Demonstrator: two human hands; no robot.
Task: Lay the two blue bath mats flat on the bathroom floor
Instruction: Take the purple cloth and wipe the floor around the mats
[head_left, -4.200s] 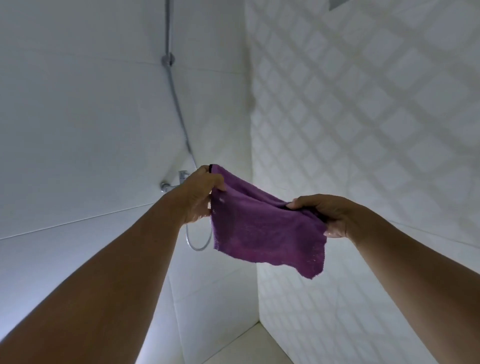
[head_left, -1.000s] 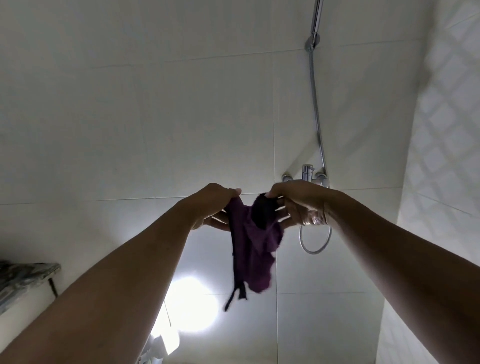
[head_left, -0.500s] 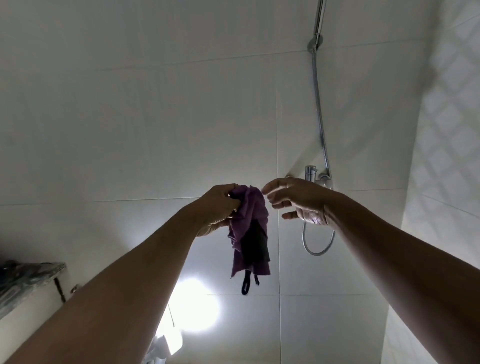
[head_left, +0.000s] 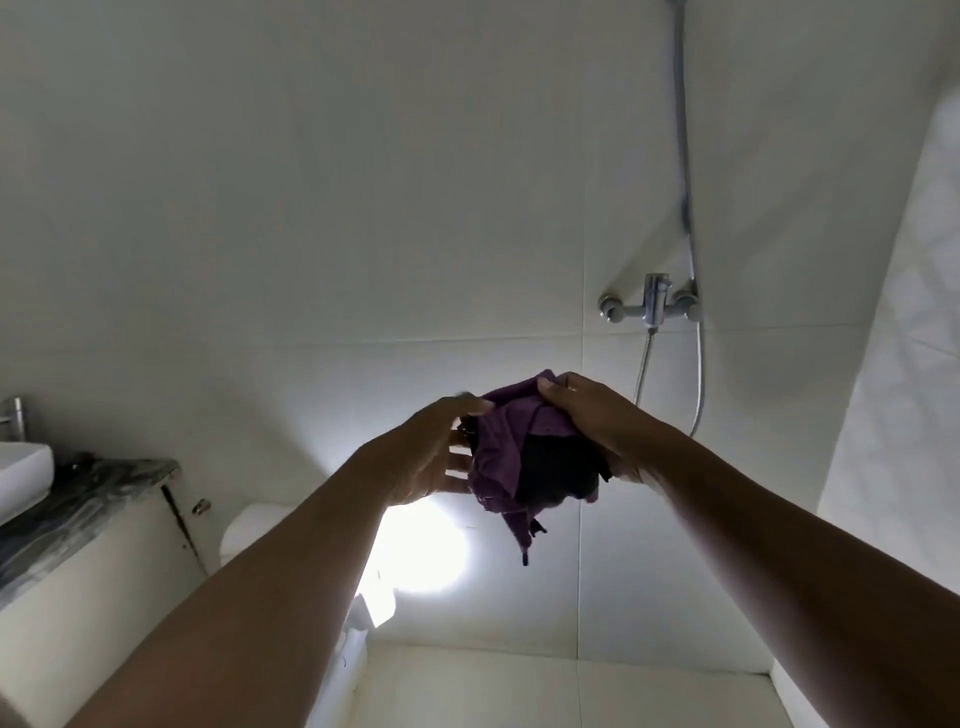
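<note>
A crumpled purple cloth (head_left: 506, 447) with a dark part underneath hangs in front of the white tiled wall at chest height. My right hand (head_left: 587, 415) grips it from above, fingers closed over its top. My left hand (head_left: 436, 457) is just left of the cloth with fingers spread, its fingertips touching the cloth's edge. A dark strand dangles from the bottom of the cloth. No blue bath mat is in view.
A chrome shower mixer (head_left: 652, 306) and its hose (head_left: 685, 156) are on the wall at upper right. A white basin (head_left: 21, 473) on a dark marbled counter (head_left: 88, 499) stands at the left, a toilet tank (head_left: 254, 525) beside it. Pale floor (head_left: 519, 686) shows below.
My right hand has taken the bunched cloth from above, and my left hand has let go and opened beside it. The view has tilted down and left, bringing the counter and floor into sight.
</note>
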